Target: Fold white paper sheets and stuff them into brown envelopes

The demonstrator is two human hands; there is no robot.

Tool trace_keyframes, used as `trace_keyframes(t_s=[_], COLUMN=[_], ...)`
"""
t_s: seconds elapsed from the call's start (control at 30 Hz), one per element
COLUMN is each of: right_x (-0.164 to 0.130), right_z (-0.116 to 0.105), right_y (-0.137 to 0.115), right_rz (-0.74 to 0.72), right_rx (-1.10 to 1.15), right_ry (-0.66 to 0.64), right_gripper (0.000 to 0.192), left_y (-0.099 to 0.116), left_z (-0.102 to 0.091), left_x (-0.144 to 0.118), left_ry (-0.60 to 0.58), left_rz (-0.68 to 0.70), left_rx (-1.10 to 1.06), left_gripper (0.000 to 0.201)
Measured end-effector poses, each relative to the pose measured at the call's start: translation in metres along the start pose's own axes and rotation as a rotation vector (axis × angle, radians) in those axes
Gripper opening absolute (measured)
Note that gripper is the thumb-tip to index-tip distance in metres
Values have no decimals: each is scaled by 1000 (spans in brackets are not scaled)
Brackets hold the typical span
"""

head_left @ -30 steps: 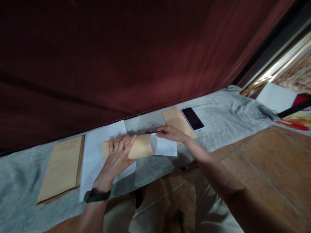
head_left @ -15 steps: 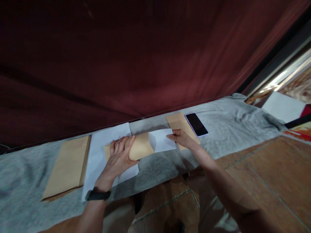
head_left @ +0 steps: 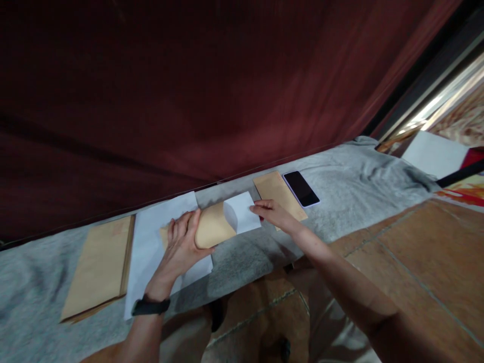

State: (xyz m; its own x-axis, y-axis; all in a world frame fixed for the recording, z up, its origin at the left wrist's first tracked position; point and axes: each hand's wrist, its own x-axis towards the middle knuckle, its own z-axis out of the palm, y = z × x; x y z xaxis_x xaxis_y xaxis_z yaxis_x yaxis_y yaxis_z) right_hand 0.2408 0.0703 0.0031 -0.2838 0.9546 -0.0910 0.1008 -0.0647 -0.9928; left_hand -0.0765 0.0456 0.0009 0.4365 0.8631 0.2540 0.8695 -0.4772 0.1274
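fingers (head_left: 180, 233) of left hand (head_left: 180, 247) wrap a bulged brown envelope (head_left: 212, 230), holding its mouth open; right hand (head_left: 273, 212) pinches a folded white sheet (head_left: 240, 215), part inside, most still sticking out. smooth kraft paper, crisp white paper. loose white sheets (head_left: 151, 237) under left fingers, envelope stack (head_left: 99, 262) beyond; glossy phone (head_left: 301, 188) past right fingers, fuzzy grey counter (head_left: 359, 176).

Black smartphone (head_left: 301, 188) lay beside a flat brown envelope (head_left: 279, 194) on grey cloth (head_left: 359, 181); brown envelope stack (head_left: 96, 267) sat far left.
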Motion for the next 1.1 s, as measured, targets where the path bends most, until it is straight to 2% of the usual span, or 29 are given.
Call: trace_keyframes(t_s=[0.13,0.3,0.43,0.53,0.8,1.0,1.1], right_x=[-2,-6,-5,-4,-3,-7,-12], right_z=[6,27,38,42,41,48,50], right_y=[-2,-7,-8,-7,-7,-11,-14], right_rz=[-30,-209,-242,-227,-153,-94,-123], right_rx=[-14,-253,-293,-302,-329,-497,-578], right_ry=[10,87,101,55,31,144,214], right_gripper=[44,36,26,25,33,27,17], left_y=[3,8,9,10,14,15,13], left_z=[1,2,1,1,1,2,4], left_x=[3,6,7,7,8,10,10], left_ry=[33,66,81,88,91,109,127], left_rz=[34,66,85,102,123,140,137], left_rx=[-5,-11,-6,-5,-10,-14,-15], left_gripper=[124,122,120,120,118,115,115])
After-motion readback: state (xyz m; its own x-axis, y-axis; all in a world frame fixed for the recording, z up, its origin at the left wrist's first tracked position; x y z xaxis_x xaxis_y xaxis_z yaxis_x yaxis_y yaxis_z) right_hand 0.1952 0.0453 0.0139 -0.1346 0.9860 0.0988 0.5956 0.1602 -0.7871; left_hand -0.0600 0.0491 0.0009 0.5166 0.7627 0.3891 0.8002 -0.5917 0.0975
